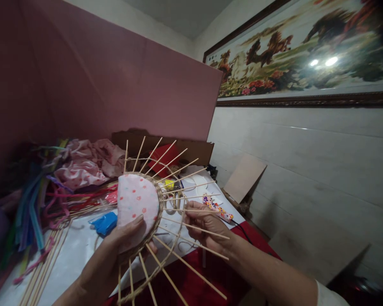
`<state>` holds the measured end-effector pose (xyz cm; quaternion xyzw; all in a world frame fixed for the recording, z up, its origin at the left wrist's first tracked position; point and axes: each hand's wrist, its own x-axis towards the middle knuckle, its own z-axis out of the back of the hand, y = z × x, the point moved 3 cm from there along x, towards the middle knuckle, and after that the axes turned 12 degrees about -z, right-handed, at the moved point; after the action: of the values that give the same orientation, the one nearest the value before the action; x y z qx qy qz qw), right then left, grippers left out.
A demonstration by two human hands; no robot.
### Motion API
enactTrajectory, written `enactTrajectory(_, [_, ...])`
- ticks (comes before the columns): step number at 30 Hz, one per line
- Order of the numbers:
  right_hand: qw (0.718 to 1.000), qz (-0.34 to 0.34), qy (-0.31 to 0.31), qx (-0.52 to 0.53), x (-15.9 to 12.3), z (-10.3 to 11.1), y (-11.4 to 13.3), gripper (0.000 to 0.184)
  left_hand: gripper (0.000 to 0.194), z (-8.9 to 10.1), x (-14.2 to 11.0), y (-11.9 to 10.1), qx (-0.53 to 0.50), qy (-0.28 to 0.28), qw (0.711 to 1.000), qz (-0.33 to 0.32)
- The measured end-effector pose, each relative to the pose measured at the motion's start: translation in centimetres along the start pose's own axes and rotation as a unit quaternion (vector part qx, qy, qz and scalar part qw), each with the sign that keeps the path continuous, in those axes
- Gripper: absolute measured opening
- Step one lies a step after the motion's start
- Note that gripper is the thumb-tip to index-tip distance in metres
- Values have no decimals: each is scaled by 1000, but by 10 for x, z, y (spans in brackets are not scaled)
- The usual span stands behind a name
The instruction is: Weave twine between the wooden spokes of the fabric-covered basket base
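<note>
Reading clock positions around the pale pink, half-round, fabric-covered panel (135,199), the piece lies in the middle of the lower view, raised in front of the white-covered tabletop (72,250). The left hand's (110,251) grip is closed on it from 7 o'clock, thumb over the spotted fabric and fingers underneath. Straight, pale wooden sticks (191,268) fan from 12 o'clock through 3 to 6. At 3 o'clock the right hand (206,225) has its thumb and fingertips pinched on the outer ring of thin brown twine (180,230), where it crosses the sticks; the exact contact is partly hidden by the fingers. As for progress, the panel appears covered, its curved edge carries a tight brown woven band (161,199), and the outer ring already spans most of the fan. The gap between band and ring is unfilled, and the stick tips stick out bare, so the weaving looks to be at an early stage. Metal scissors (170,205) lie behind the fan at 2 to 3 o'clock, a bright blue packet (104,224) at 9, and a bundle of loose pale sticks (47,259) at 8.
</note>
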<state>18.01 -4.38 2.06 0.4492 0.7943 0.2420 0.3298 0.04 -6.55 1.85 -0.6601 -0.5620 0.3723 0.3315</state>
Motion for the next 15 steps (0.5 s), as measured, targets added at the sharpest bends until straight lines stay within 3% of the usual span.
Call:
enactTrajectory(11, [996, 24, -11, -91, 5, 12, 0, 24, 19, 1, 2, 1, -3, -14, 1000, 2])
enactTrajectory(15, [995, 20, -12, -93, 10, 17, 0, 26, 22, -2, 0, 0, -6, 5, 1000, -2])
